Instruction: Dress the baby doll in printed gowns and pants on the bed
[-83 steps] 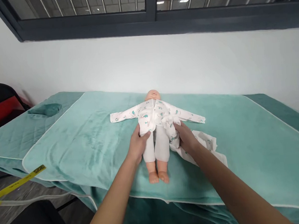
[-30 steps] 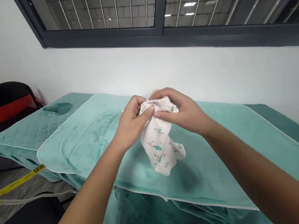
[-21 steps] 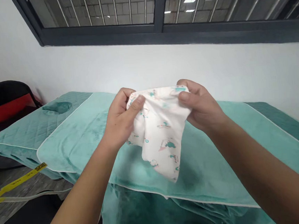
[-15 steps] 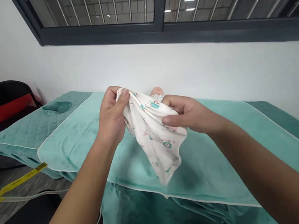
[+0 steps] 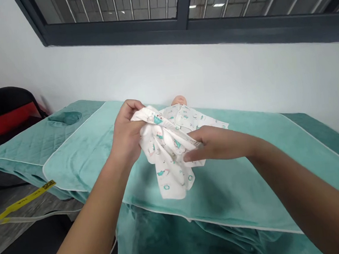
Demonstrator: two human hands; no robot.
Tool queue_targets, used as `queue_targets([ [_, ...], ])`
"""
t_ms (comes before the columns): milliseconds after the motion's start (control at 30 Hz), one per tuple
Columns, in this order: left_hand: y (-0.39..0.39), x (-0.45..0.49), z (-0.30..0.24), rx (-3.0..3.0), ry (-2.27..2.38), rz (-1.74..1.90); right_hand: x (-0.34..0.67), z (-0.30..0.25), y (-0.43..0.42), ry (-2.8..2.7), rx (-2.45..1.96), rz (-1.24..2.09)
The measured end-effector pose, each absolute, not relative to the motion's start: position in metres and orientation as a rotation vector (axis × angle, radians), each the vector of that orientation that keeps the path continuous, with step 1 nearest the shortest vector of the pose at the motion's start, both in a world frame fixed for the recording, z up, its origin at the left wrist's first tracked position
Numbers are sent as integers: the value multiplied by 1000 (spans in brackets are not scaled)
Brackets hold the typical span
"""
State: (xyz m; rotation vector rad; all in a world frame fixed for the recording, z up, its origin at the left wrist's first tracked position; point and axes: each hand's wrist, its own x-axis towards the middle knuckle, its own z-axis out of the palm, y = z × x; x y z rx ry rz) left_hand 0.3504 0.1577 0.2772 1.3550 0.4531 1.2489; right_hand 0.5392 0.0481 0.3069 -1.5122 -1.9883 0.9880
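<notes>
Between my hands hangs a small white printed baby garment (image 5: pixel 173 170), bunched at its waistband and drooping in folds over the bed. It looks like baby pants. My left hand (image 5: pixel 128 130) grips the band's left end, its fingertips partly hidden by the cloth. At the right end, my right hand (image 5: pixel 209 143) pinches the band between thumb and fingers. Behind the garment a baby doll (image 5: pixel 179 100) lies on its back, its head towards the wall. The doll wears a matching printed top (image 5: pixel 192 119) with one sleeve spread to the right; its lower body is hidden.
A light green cover (image 5: pixel 264 166) lies across the padded bed, which has a face hole (image 5: pixel 64 119) at its left end. A black and red chair (image 5: pixel 6 109) stands at the left. A yellow tag (image 5: pixel 26 199) hangs on a pale cable. The wall and barred window are behind.
Both hands have lowered the garment's right side slightly, and its band now gapes and folds more. More of the doll's printed top shows behind it.
</notes>
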Motion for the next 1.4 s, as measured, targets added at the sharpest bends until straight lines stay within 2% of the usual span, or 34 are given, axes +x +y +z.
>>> queue_targets([
  [133, 164, 347, 273, 1308, 388, 1069, 537, 306, 48, -1767, -1462, 837],
  [300, 149, 353, 271, 1615, 309, 743, 523, 307, 59, -1481, -1360, 655],
  [500, 140, 369, 269, 1595, 493, 841, 515, 307, 72, -1431, -1346, 545],
  [633, 150, 372, 270, 1287, 435, 970, 526, 305, 72, -1483, -1349, 696],
  [767, 159, 371, 268, 1098, 374, 883, 539, 298, 70, -1827, -1327, 1122],
  [833, 161, 369, 265, 1106, 411, 835, 543, 294, 70, -1876, -1344, 1216],
  [1067, 141, 363, 253, 1447, 335, 483, 537, 283, 78, -1395, -1385, 694],
  [1300, 136, 376, 242, 1312, 584, 790, 529, 271, 75, -1198, -1300, 769],
  [1400, 141, 379, 241, 1155, 543, 919, 536, 272, 69, -1348, -1294, 985],
])
